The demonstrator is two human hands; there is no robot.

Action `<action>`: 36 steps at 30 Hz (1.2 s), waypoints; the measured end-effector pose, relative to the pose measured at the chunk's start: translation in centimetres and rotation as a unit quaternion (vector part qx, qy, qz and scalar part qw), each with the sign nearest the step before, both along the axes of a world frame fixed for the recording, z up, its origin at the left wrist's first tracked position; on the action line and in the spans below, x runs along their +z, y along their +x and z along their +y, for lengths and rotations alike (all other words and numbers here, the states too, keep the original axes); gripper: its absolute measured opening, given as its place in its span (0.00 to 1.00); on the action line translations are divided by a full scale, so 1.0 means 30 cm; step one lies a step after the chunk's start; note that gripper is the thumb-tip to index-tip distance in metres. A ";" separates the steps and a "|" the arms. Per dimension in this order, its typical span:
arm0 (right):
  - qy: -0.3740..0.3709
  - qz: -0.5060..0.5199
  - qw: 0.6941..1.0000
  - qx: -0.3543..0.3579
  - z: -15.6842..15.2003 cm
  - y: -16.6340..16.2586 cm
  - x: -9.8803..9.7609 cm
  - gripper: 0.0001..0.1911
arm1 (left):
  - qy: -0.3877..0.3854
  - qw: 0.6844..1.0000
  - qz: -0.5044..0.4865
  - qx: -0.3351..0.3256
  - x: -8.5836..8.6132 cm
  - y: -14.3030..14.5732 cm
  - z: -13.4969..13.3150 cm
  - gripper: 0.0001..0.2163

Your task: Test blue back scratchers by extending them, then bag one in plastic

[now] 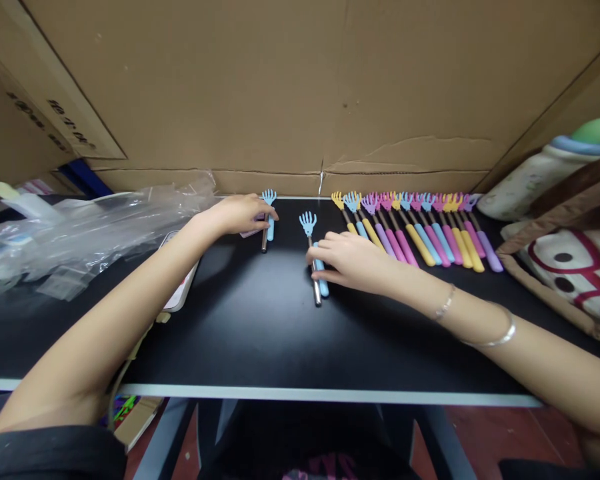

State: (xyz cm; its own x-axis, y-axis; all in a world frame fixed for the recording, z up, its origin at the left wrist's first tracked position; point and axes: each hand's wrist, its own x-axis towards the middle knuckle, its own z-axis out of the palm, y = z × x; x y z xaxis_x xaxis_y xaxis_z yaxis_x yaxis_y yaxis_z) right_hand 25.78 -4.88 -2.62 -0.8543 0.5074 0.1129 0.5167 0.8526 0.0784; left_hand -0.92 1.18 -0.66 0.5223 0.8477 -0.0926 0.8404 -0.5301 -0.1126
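On the black table (260, 333) my left hand (240, 213) rests over a blue back scratcher (269, 212) with a small hand-shaped head, its fingers curled on the handle. My right hand (353, 261) lies on a second blue back scratcher (314, 257), fingertips on its blue grip and metal rod. Just right of that hand lies a neat row of several back scratchers (420, 230) in yellow, blue, purple and pink, heads pointing to the cardboard wall. Two silver bangles sit on my right wrist.
Crumpled clear plastic bags (90, 227) cover the table's left side, with a white flat item (183, 293) partly under my left arm. A cardboard wall (300, 93) stands behind. A patterned bag (570, 260) sits at the right edge.
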 end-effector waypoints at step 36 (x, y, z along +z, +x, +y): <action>-0.075 -0.040 0.996 0.004 -0.108 0.204 0.059 0.10 | 0.024 0.973 -0.012 -0.229 0.000 0.240 -0.353 0.08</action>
State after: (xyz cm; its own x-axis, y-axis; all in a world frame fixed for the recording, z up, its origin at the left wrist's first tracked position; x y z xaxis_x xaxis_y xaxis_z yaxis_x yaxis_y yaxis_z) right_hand 31.90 -8.13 -0.84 -0.8615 0.5067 -0.0321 0.5072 0.8618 -0.0087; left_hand 6.29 -9.40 -0.64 0.8476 0.5289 -0.0419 0.5202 -0.8440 -0.1305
